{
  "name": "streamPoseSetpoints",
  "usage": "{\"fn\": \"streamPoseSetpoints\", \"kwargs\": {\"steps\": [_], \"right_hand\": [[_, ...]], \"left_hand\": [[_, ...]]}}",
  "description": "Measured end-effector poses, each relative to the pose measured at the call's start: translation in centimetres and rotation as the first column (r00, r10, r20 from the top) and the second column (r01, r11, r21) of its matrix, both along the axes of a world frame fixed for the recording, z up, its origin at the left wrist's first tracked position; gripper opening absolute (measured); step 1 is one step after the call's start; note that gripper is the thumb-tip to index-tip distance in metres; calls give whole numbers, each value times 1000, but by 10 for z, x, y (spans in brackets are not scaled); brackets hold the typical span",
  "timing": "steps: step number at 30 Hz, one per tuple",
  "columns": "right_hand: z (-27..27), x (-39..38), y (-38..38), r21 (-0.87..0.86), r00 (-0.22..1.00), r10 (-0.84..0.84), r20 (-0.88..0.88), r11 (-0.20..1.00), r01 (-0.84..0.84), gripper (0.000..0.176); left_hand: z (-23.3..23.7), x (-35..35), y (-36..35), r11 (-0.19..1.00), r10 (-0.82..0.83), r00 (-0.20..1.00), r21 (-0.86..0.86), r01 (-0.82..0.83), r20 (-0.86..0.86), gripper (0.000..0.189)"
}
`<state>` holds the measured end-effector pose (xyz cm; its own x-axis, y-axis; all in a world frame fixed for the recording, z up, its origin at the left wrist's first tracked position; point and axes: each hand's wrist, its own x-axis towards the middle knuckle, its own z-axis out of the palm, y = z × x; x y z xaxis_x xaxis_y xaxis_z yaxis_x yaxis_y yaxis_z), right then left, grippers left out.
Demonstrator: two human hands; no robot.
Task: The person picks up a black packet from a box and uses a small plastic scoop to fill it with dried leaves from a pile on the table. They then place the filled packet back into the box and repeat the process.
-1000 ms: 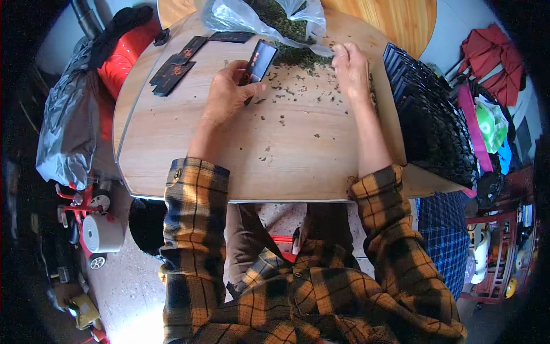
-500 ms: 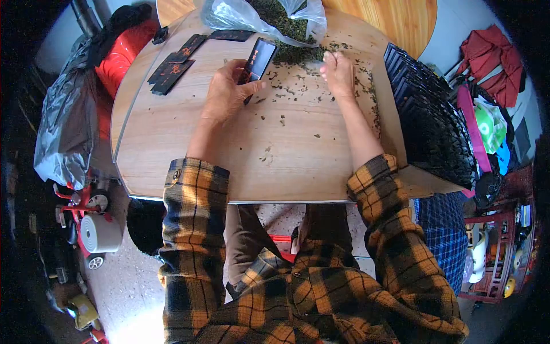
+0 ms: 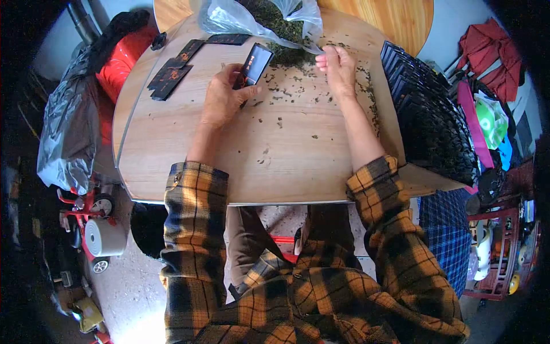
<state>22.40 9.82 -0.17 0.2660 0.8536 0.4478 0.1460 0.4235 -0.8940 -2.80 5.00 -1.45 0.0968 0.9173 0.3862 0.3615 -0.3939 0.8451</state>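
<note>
My left hand (image 3: 222, 98) is closed around a small black tea packet (image 3: 257, 61), holding it tilted above the table with its printed face up. Near the loose dark-green tea leaves (image 3: 292, 56) is my right hand (image 3: 339, 71). Its fingers are curled in toward the thumb, and whatever may be between them is too small to make out. A clear plastic bag (image 3: 226, 17) full of leaves lies open at the back of the table. More black packets (image 3: 172, 80) lie overlapping at the left, with another packet (image 3: 228, 39) behind them.
A cardboard box (image 3: 391, 129) on the right holds many black packets (image 3: 427, 109) in rows. Leaf bits are scattered over the wooden table (image 3: 229, 172). At the left are a red chair (image 3: 123, 60) and a grey plastic bag (image 3: 66, 129); a red rack (image 3: 495, 252) stands at lower right.
My right hand has turned slightly, its fingers loosening from a tighter fist and shifting a little left. My left hand still holds the tea packet. The whole view has shifted slightly.
</note>
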Motion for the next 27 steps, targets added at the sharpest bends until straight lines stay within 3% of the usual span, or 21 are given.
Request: {"fn": "streamPoseSetpoints", "kwargs": {"steps": [5, 15, 17, 21, 23, 27], "right_hand": [[31, -14, -27, 105, 996, 88, 33, 990, -90, 24], [52, -28, -52, 102, 960, 203, 192, 969, -225, 28], [54, -31, -56, 208, 903, 96, 418, 958, -198, 23], [60, -43, -69, 305, 834, 0, 551, 931, -202, 16], [63, -47, -72, 487, 743, -136, 656, 828, -278, 11], [66, -50, -77, 460, 660, -180, 730, 842, -280, 10]], "left_hand": [[0, -1, -1, 1000, 10, 1000, 29, -10, -4, 49], [2, -1, -4, 1000, 9, 1000, 14, -9, -11, 57], [0, -1, -3, 1000, 5, 1000, 27, -5, -8, 57], [7, 2, -10, 1000, 9, 999, 1, -9, -33, 55], [9, 2, -11, 1000, 7, 999, -9, -7, -36, 54], [7, 1, -9, 1000, 14, 999, -9, -14, -36, 53]]}}
